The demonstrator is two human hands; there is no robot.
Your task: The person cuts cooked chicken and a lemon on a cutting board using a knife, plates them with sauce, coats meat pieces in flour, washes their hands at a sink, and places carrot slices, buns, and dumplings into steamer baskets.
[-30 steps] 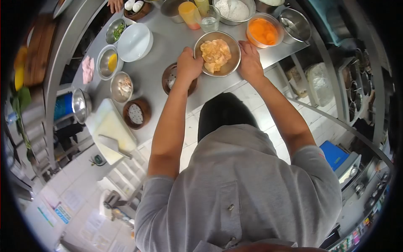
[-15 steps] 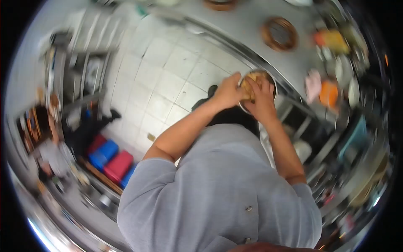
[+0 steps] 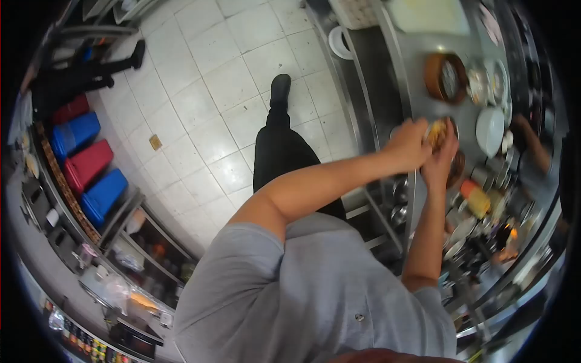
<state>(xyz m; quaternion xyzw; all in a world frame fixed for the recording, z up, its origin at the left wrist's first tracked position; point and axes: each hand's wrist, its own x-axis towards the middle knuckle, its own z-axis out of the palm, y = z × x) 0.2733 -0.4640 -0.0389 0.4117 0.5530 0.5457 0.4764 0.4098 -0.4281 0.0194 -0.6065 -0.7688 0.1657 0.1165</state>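
A small round metal bowl (image 3: 457, 127) with yellow food pieces (image 3: 437, 132) in it is between my two hands, over the edge of the steel counter (image 3: 417, 100). My left hand (image 3: 409, 147) has its fingers curled at the bowl's left side. From the near right, my right hand (image 3: 440, 158) wraps the bowl, fingers reaching up along its side and partly covering the food. The undersides of both hands are hidden. A brown round basket-like container (image 3: 446, 77) stands beyond the bowl, and another brown round item (image 3: 456, 167) shows just behind my right hand.
A white bowl (image 3: 490, 130), glass dishes (image 3: 478, 85) and a yellow bottle (image 3: 478, 201) crowd the counter. A pale cutting board (image 3: 428, 15) lies farther along it. Across the counter is a person's arm (image 3: 534, 144). At left are a person's legs (image 3: 82, 80) and blue and red bins (image 3: 91, 164).
My hands and the bowl have moved right, from beside the counter front to the counter's edge. My body has turned, and the brown basket-like container is now nearer the hands.
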